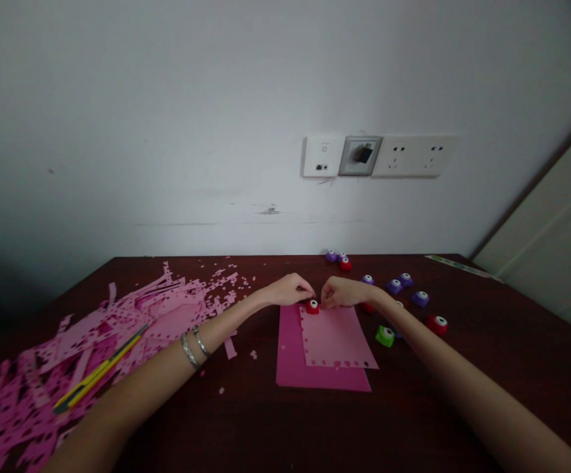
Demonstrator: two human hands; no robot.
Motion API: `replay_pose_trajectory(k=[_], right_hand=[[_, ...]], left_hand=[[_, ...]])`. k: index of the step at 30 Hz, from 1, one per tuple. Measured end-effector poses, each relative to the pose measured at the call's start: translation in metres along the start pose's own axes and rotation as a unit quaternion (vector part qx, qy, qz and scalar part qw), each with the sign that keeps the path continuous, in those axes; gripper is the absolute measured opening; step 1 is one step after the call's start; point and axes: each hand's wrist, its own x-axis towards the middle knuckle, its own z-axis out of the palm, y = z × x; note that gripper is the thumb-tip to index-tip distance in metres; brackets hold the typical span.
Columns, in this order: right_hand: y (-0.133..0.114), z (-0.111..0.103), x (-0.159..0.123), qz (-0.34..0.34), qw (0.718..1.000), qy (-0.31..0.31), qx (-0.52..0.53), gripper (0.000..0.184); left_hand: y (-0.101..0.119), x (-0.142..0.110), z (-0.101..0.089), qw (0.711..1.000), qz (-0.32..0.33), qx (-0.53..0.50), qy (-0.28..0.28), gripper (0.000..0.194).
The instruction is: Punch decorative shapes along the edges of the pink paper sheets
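Note:
A small red paper punch (pixel 313 307) with a white and black button sits at the upper left corner of a light pink sheet (pixel 339 335). Small holes run along that sheet's left and bottom edges. Beneath it lies a darker pink sheet (pixel 292 374), showing at the left and front. My left hand (pixel 289 290) is closed, its bent fingertips at the back of the red punch. Just right of the punch, my right hand (pixel 338 292) has its fingers pinched together at the top edge of the light pink sheet; the exact grip of its fingertips is partly hidden.
Pink paper strips and scraps (pixel 92 341) cover the left side, with a yellow utility knife (pixel 100 369) on top. Several purple punches (pixel 420 299), a green punch (pixel 385 336) and a red punch (pixel 437 324) stand at right. A wall with sockets (pixel 416 156) rises behind.

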Motion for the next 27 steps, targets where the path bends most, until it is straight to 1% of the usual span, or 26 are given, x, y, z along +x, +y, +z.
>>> replay_pose_trajectory(k=[4,12,20,23,27], right_hand=[[0.001,0.001,-0.001,-0.004,1.0,-0.002,0.007,0.013],[-0.003,0.003,-0.005,-0.006,1.0,-0.004,0.013,0.011],[-0.003,0.003,-0.003,-0.004,1.0,-0.017,0.022,0.01],[-0.001,0.002,-0.001,-0.005,0.999,-0.021,0.023,0.01],[-0.001,-0.001,-0.004,0.014,0.999,-0.03,0.043,0.01]], left_hand=[[-0.004,0.001,0.004,0.999,-0.019,-0.025,-0.017,0.024],[-0.01,0.001,0.008,0.995,-0.034,-0.087,-0.017,0.021],[-0.013,0.003,0.006,0.994,-0.039,-0.103,-0.027,0.021],[-0.014,0.003,0.005,0.994,-0.039,-0.102,-0.016,0.022],[-0.014,0.003,0.001,0.993,-0.049,-0.108,0.023,0.024]])
